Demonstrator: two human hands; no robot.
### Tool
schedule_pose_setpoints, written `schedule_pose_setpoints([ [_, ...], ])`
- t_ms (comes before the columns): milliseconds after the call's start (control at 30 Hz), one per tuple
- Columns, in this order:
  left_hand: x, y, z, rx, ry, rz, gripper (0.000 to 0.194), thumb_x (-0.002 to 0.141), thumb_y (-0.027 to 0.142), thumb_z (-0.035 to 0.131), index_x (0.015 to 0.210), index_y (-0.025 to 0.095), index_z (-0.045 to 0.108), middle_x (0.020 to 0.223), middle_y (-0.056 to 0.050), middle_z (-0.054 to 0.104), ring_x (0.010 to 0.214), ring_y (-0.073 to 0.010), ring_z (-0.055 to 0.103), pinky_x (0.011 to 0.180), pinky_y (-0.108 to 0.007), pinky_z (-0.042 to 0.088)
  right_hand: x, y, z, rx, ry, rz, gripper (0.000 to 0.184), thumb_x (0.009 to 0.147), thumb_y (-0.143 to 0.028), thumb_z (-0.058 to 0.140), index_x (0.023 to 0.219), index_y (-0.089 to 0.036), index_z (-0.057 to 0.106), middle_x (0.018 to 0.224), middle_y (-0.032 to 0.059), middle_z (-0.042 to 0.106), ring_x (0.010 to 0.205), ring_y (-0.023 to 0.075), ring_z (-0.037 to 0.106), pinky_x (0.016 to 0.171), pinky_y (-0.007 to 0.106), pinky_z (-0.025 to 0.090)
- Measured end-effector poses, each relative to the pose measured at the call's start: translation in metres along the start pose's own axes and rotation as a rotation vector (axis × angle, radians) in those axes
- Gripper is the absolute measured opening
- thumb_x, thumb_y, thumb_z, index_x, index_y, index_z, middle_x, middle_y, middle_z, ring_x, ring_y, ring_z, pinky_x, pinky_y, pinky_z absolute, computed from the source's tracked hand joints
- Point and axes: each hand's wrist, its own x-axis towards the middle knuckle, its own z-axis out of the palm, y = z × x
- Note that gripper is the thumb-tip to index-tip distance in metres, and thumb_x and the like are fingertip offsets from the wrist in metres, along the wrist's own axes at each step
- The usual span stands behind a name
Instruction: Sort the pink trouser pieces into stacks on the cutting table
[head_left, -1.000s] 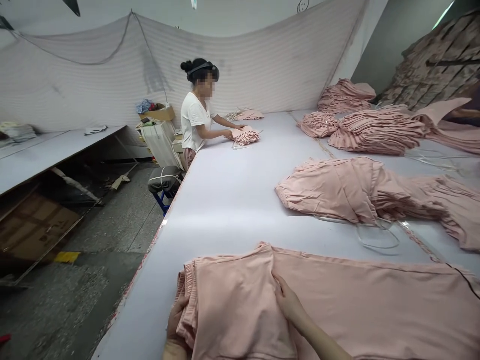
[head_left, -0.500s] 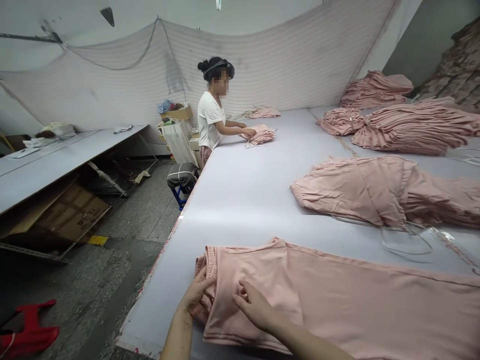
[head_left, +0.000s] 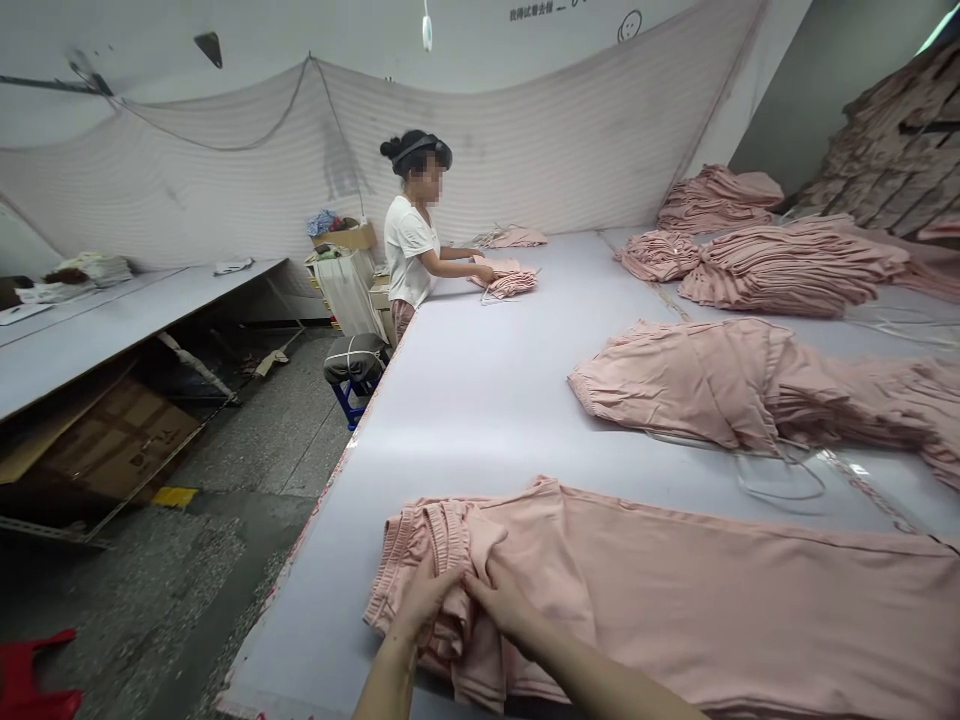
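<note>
A stack of pink trousers [head_left: 720, 600] lies flat along the near side of the table, legs stretching to the right. Their gathered elastic waistbands [head_left: 397, 565] are at the left end. My left hand [head_left: 426, 605] is closed round a bunched waistband, its fingers partly hidden in the cloth. Close beside it, my right hand [head_left: 501, 600] pinches the top layer's fabric, thumb near the left hand's. The top pair is rumpled and lifted between my hands, while lower waistbands stay spread beneath at the left.
The pale table [head_left: 457, 390] has its left edge beside the floor. Beyond lie a bundle of pink garments [head_left: 690, 385] with loose cord and more pink piles [head_left: 780, 265]. A co-worker [head_left: 411, 235] handles a small pink stack [head_left: 510, 278]. A stool [head_left: 354, 360] stands by the edge.
My left hand has moved right, drawing the top waistband inward and bunching it. My right hand, earlier hovering over the cloth with fingers loose, now grips fabric beside it. The view has shifted slightly.
</note>
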Motion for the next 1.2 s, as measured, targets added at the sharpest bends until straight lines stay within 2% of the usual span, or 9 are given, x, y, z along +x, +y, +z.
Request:
schedule_pose_setpoints([
  [133,0.005,0.014,-0.046,0.023,0.071,-0.029,0.060,0.061,0.030,0.076,0.117,0.018,0.057,0.118,-0.012,0.068,0.112,-0.0289,0.061,0.099,-0.040,0.046,-0.011,-0.008,-0.040,0.092,0.235,0.107,0.042,0.073,-0.042,0.056,0.105,-0.015,0.065,0.109,0.0101,0.070,0.106,0.0291,0.061,0.094,0.042,0.047],
  [300,0.006,0.015,-0.099,0.168,0.131,-0.068,0.048,0.062,0.028,0.074,0.107,0.016,0.060,0.108,-0.011,0.072,0.106,-0.0277,0.064,0.099,-0.041,0.045,-0.060,-0.031,-0.152,-0.041,0.480,0.084,0.050,0.070,-0.047,0.058,0.108,-0.015,0.065,0.111,0.0110,0.069,0.109,0.0312,0.060,0.097,0.043,0.045],
  [467,0.015,0.004,-0.112,0.165,0.181,-0.030,0.050,0.061,0.030,0.074,0.106,0.017,0.059,0.104,-0.010,0.073,0.106,-0.0270,0.064,0.098,-0.041,0.046,-0.097,-0.014,-0.272,-0.305,0.842,0.164,0.058,0.064,-0.044,0.052,0.111,-0.014,0.065,0.122,0.0154,0.064,0.117,0.0323,0.056,0.101,0.041,0.042],
  [633,0.030,0.005,-0.121,0.278,0.233,0.000,0.048,0.061,0.031,0.072,0.106,0.018,0.058,0.109,-0.008,0.071,0.109,-0.0271,0.062,0.097,-0.039,0.046,-0.111,0.031,-0.322,-0.460,0.983,0.286,0.053,0.064,-0.037,0.044,0.107,-0.016,0.067,0.108,0.0145,0.070,0.115,0.0303,0.058,0.096,0.039,0.046],
  [867,0.043,0.002,-0.132,0.623,0.268,0.044,0.046,0.072,0.034,0.057,0.113,0.014,0.055,0.118,-0.016,0.066,0.114,-0.0309,0.058,0.099,-0.041,0.044,-0.110,0.031,-0.306,-0.930,1.014,0.409,0.049,0.079,-0.028,0.041,0.121,-0.009,0.057,0.106,0.0229,0.065,0.099,0.0335,0.062,0.085,0.045,0.048],
  [933,0.039,0.006,-0.115,0.905,0.405,0.110,0.056,0.075,0.034,0.050,0.124,0.007,0.048,0.128,-0.024,0.057,0.122,-0.0367,0.052,0.103,-0.048,0.039,-0.100,0.022,-0.278,-1.139,1.000,0.236,0.048,0.082,-0.027,0.042,0.123,-0.007,0.056,0.115,0.0249,0.060,0.109,0.0347,0.056,0.092,0.049,0.044],
  [1033,0.028,-0.001,-0.070,1.223,0.642,0.450,0.063,0.081,0.037,0.043,0.136,0.007,0.038,0.146,-0.026,0.038,0.139,-0.0404,0.026,0.112,-0.059,0.021,-0.081,0.018,-0.216,-1.200,0.719,-0.046,0.041,0.087,-0.030,0.040,0.120,-0.014,0.059,0.119,0.0181,0.060,0.116,0.0300,0.052,0.098,0.046,0.040],
  [1100,0.023,-0.021,-0.035,1.233,0.545,0.671,0.059,0.082,0.039,0.042,0.135,0.013,0.042,0.148,-0.021,0.038,0.144,-0.0336,0.018,0.116,-0.053,0.017,-0.069,0.022,-0.172,-1.187,0.548,-0.047,0.048,0.084,-0.032,0.045,0.129,-0.016,0.053,0.127,0.0176,0.056,0.116,0.0302,0.051,0.098,0.046,0.041],
  [1200,0.020,-0.072,0.009,1.156,0.194,0.654,0.056,0.083,0.041,0.042,0.131,0.013,0.051,0.145,-0.021,0.044,0.143,-0.0293,0.023,0.116,-0.044,0.020,-0.055,0.031,-0.124,-1.240,0.465,0.133,0.071,0.072,-0.029,0.060,0.139,-0.013,0.042,0.142,0.0223,0.043,0.129,0.0403,0.039,0.100,0.054,0.037],
])
